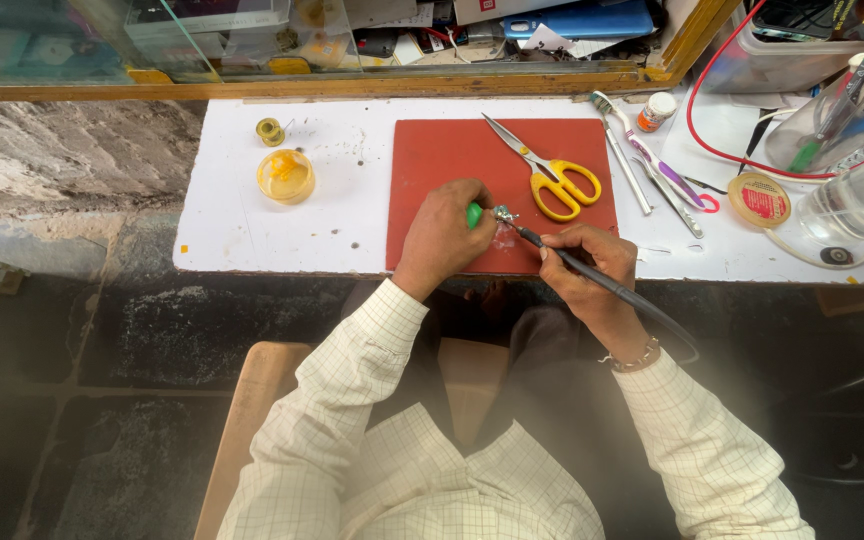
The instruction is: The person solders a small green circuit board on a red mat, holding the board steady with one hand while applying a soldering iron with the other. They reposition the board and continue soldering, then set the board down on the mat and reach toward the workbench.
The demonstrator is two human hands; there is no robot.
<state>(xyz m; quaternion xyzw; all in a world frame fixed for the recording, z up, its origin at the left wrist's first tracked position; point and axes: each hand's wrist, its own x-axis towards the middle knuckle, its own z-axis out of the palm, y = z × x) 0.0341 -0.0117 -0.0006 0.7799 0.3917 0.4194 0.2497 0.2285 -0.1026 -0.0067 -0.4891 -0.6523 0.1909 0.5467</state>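
We're at the white counter [252, 230], both hands over the red mat [452, 160] near its front edge. Left hand [442, 238] is curled over a small green-tipped part [473, 214], fingers closed around it; most of it is hidden, only the green end shows. Right hand [587, 265] holds the soldering iron [552, 250] pen-style, fingers pinched on the dark handle. Iron's long axis runs from lower right up to the left, tip touching or just beside a small metal piece [503, 214] right next to the left hand's fingers. Left hand is nearer the part. Yellow scissors [552, 175] lie behind on the mat, a small yellow tub [286, 175] well to the left.
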